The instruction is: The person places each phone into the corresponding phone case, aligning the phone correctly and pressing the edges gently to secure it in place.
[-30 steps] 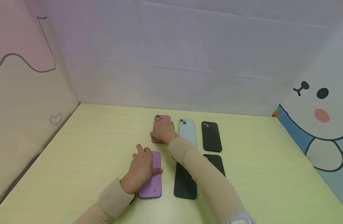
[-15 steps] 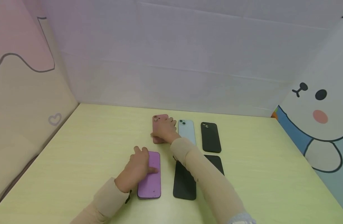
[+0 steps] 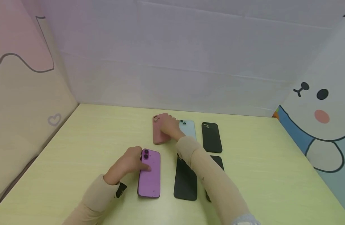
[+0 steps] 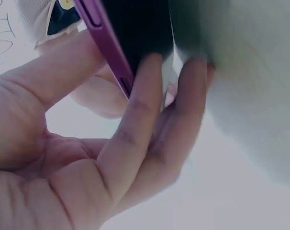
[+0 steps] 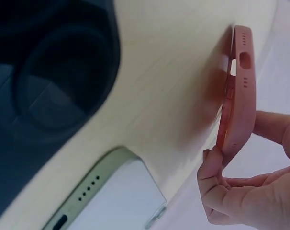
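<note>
My left hand (image 3: 131,164) pinches the left edge of a purple phone (image 3: 150,184), thumb on its back and fingers beneath. In the left wrist view its dark screen side (image 4: 140,28) lies against the fingertips, and the left edge is lifted. Farther back, my right hand (image 3: 172,127) holds a pink phone case (image 3: 159,132) by its right edge. From the right wrist this case (image 5: 244,91) appears hollow, with port cutouts, and stands tilted off the table. Just right of that hand lies a light blue phone (image 3: 191,128), partly covered by my arm.
A black phone case or phone (image 3: 212,137) lies at the back right. Nearer, a black slab (image 3: 185,184) lies face down or up, I cannot tell, and another dark one (image 3: 218,161) is mostly under my right sleeve. A white wall (image 3: 183,87) closes the table's far edge.
My left hand has slid left off the purple phone's back to its edge, uncovering the camera lenses. The right hand has shifted right to the pink case's right edge and tilted it up.
</note>
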`<control>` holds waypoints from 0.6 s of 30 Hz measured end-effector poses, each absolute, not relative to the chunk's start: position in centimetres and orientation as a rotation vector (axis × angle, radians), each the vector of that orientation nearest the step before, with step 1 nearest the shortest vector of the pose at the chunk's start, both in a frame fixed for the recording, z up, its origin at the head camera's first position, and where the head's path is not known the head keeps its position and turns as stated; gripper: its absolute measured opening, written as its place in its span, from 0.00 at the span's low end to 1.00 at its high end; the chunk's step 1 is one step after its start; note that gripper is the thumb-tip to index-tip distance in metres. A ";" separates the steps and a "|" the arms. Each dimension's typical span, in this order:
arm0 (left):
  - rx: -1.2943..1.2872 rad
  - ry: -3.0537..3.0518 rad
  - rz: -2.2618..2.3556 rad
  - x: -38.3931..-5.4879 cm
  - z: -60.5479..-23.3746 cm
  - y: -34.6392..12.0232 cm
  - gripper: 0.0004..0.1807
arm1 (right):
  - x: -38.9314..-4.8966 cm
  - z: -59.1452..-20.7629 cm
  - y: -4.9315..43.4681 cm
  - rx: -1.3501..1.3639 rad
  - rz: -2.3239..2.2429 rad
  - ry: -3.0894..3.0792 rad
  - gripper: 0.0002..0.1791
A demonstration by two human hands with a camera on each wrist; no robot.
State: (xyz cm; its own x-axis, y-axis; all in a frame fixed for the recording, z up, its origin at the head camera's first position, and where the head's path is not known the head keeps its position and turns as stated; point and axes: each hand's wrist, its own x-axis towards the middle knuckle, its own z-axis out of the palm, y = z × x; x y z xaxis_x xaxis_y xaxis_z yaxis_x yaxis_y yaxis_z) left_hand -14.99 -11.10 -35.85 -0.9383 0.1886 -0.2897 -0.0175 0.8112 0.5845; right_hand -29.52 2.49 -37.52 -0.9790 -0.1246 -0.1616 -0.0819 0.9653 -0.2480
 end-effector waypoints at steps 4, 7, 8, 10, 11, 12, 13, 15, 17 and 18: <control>0.163 2.639 0.836 -15.4 -36.0 -11.7 0.21 | -29.2 -36.9 2.9 -0.150 -0.335 2.945 0.17; 0.201 2.624 0.832 -15.6 -36.1 -12.0 0.20 | -29.0 -36.6 3.3 -0.111 -0.465 2.941 0.13; 0.214 2.617 0.836 -15.6 -36.1 -12.0 0.20 | -29.0 -36.6 3.5 -0.085 -0.541 2.929 0.11; 0.219 2.575 0.870 -15.7 -36.0 -12.1 0.21 | -29.2 -36.7 3.8 -0.012 -0.759 2.888 0.08; 0.215 2.554 0.889 -15.7 -36.0 -12.1 0.21 | -29.4 -36.8 4.0 0.016 -0.847 2.864 0.04; 0.209 2.533 0.907 -15.7 -36.0 -12.1 0.20 | -29.6 -37.0 4.1 0.047 -0.921 2.839 0.01; 0.198 2.510 0.931 -15.6 -36.0 -12.1 0.20 | -29.8 -37.3 4.3 0.060 -1.015 2.824 0.03; 0.174 2.466 0.980 -15.6 -35.9 -12.1 0.19 | -30.1 -37.4 4.6 0.119 -1.111 2.781 0.04; 0.172 2.442 1.015 -15.6 -35.8 -12.1 0.18 | -30.2 -37.3 4.8 0.174 -1.173 2.740 0.03; 0.166 2.423 1.041 -15.5 -35.8 -12.2 0.17 | -30.1 -37.2 4.9 0.200 -1.207 2.712 0.06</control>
State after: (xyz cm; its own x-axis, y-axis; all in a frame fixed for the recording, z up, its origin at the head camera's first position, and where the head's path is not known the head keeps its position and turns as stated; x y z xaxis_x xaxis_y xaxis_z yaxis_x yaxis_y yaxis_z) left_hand -15.54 -12.15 -35.81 -0.8704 0.2972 -0.3926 -0.0803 0.7009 0.7087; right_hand -30.05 4.92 -37.16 -0.9773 0.0547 -0.2048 0.1888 0.6643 -0.7233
